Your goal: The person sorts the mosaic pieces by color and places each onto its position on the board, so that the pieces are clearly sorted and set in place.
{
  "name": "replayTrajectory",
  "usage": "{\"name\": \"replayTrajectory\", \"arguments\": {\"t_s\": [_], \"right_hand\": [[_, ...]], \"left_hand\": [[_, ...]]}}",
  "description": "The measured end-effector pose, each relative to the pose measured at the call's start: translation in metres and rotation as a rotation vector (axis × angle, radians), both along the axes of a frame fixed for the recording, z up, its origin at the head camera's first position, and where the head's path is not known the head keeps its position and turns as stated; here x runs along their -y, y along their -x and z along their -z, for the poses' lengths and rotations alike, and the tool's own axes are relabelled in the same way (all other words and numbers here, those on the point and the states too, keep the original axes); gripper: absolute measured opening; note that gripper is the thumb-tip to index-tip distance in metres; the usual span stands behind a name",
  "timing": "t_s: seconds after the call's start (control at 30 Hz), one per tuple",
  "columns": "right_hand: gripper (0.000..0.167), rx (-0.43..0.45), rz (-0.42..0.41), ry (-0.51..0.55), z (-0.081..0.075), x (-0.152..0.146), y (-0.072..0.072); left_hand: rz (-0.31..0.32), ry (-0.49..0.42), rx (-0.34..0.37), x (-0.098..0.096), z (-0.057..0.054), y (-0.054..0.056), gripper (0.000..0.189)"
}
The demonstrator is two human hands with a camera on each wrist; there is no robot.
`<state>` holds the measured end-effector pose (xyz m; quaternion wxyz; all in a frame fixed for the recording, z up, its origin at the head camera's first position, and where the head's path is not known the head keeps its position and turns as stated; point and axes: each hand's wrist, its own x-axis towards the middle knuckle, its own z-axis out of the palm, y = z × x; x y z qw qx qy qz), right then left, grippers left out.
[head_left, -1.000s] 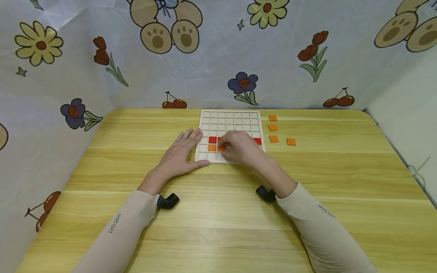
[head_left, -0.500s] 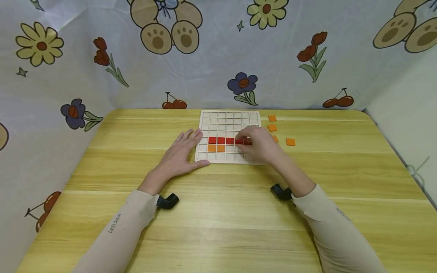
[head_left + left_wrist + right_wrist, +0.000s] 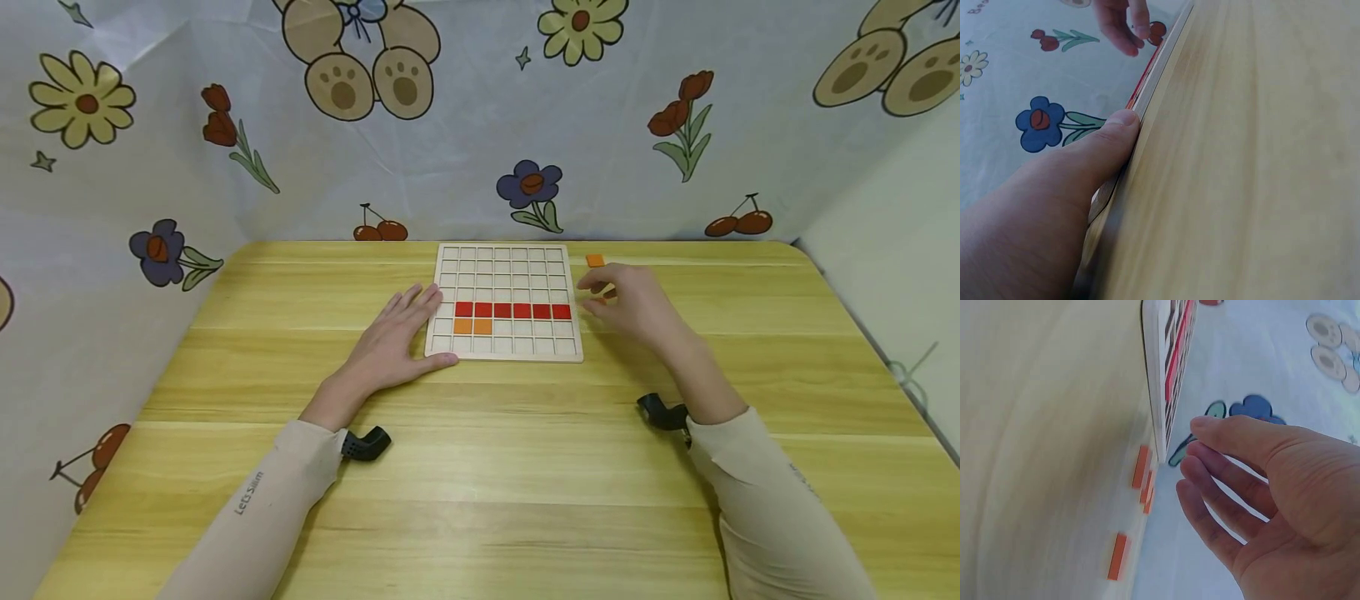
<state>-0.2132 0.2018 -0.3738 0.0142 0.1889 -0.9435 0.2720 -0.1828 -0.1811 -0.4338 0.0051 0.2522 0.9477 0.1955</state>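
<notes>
A white gridded board (image 3: pixel 504 345) lies on the table. Its grid holds a row of several red tiles (image 3: pixel 522 311), with two orange tiles (image 3: pixel 473 327) just below the row's left end. My left hand (image 3: pixel 382 342) is spread at the board's left side, fingertips on the edge and thumb (image 3: pixel 1113 134) at the near left corner. To the right of the board hovers my right hand (image 3: pixel 633 307), thumb and fingers loosely bent and apart, with nothing between them. Beneath it are loose orange tiles, mostly hidden in the head view; the right wrist view shows an orange tile (image 3: pixel 1141 466) beside the board.
Another loose orange tile (image 3: pixel 595 261) lies beyond the right hand, near the table's back edge. One more orange tile (image 3: pixel 1117 556) sits apart from the others in the right wrist view. A patterned cloth (image 3: pixel 450 150) hangs behind the wooden table (image 3: pixel 510 483).
My right hand has left the second orange tile in the grid and moved right, past the red row, to above the loose tiles. The left hand has stayed put.
</notes>
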Motion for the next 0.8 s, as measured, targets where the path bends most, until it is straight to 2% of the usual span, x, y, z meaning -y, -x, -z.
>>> {"name": "replayTrajectory", "arguments": {"t_s": [0.33,0.43,0.8], "right_hand": [[0.035,0.101,0.000,-0.062,-0.003,-0.022,0.002],[0.032,0.098,-0.004,-0.086,0.000,-0.025,0.003],[0.023,0.085,-0.004,-0.074,0.009,-0.025,0.008]], "left_hand": [[0.001,-0.002,0.001,0.000,0.001,0.001,0.105],[0.004,-0.002,0.000,-0.001,0.001,0.000,0.106],[-0.003,-0.002,0.013,0.000,-0.001,0.000,0.105]]}}
